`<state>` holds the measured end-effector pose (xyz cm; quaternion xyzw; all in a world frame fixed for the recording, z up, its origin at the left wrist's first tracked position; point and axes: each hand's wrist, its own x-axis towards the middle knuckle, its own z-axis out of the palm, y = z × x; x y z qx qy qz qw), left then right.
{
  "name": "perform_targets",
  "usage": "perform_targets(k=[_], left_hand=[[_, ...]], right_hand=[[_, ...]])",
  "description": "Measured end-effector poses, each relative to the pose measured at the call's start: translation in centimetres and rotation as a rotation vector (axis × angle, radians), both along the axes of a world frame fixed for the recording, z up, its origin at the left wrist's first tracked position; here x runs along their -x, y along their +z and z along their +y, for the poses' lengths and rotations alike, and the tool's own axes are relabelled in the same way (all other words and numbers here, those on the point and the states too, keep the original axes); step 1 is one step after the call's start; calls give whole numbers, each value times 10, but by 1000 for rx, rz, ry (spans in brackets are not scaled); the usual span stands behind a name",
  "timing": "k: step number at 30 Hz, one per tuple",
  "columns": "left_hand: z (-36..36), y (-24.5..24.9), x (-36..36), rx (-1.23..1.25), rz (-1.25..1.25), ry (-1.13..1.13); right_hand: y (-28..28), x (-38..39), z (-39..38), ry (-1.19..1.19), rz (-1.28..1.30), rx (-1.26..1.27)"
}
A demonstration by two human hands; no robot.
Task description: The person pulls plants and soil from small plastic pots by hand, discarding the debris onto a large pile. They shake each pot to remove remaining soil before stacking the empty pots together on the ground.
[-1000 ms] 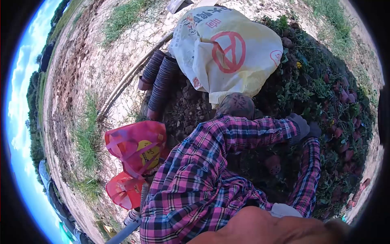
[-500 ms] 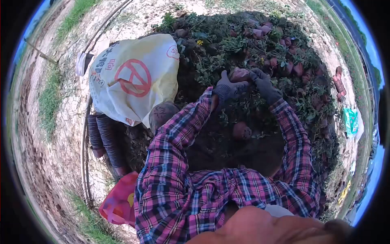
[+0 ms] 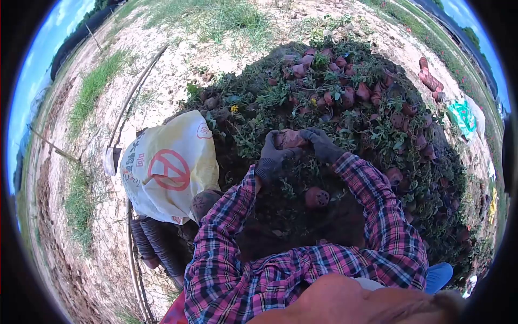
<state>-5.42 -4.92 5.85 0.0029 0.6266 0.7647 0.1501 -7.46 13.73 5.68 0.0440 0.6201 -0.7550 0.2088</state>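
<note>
Between my two gloved hands is a reddish-brown plant pot (image 3: pixel 290 139), dusty with soil and lying on its side. My left hand (image 3: pixel 274 156), in a grey glove, is closed around the pot's left side with the thumb spread along the near edge. The grey-gloved fingers of my right hand (image 3: pixel 322 146) grip its right end. Just below the hands, on the dark soil, another reddish pot (image 3: pixel 317 197) lies with the holes in its base showing. The inside of the held pot is hidden.
A heap of reddish pots (image 3: pixel 362 92) tangled with green weeds spreads ahead and right. At left sits a white-yellow sack (image 3: pixel 202 156) with red print, near nested stacks of dark pots (image 3: pixel 164 245). A hose (image 3: pixel 131 259) runs along the ground; a green bag (image 3: pixel 462 120) lies far right.
The head view has tilted up and shifted, so more ground and sky show at the top. Both hands still hold the same pot, which appears lower and further left in view.
</note>
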Motion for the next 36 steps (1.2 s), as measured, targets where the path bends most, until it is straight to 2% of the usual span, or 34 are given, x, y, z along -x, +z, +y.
perform_targets(k=[4, 5, 8, 11, 14, 17, 20, 21, 23, 26, 27, 30, 32, 33, 35, 36], left_hand=[[8, -2, 1, -174, -55, 5], [6, 0, 1, -112, -73, -18], [6, 14, 0, -228, -80, -26], [5, 34, -3, -258, -183, 5], [8, -14, 14, -339, -183, 72], [10, -1, 11, -448, -170, 96], [8, -21, 20, -334, -68, 79], [9, -27, 21, -286, -38, 98], [13, -41, 21, -194, 16, 135], [9, -1, 16, -285, -70, 273], [6, 19, 14, -333, -195, 180], [15, 17, 15, -355, -29, 188], [20, 14, 14, -152, 110, 113], [22, 11, 11, -52, 174, 76], [20, 3, 13, 140, 286, 9], [20, 4, 13, 233, 340, -28]], right_hand=[[22, -6, -3, 34, 73, -10], [20, -4, -3, 29, 111, -45], [21, -6, -1, 45, 112, -1], [23, -4, -7, 66, 227, -148], [30, -8, -11, 74, 300, -347], [4, -9, -10, 57, 462, -241], [-4, -18, 3, 150, 180, -135], [-7, -20, 3, 212, 226, -175], [-13, -22, 4, 185, 275, -216], [-20, -22, 4, 161, 319, -198], [-18, -20, 5, 173, 293, -198], [-13, -21, 5, 101, 237, -156], [2, -29, 2, 45, 106, -110], [-48, -14, 20, 220, 171, -110], [-25, -26, 30, 254, 272, -404], [-24, -27, 32, 273, 433, -513]])
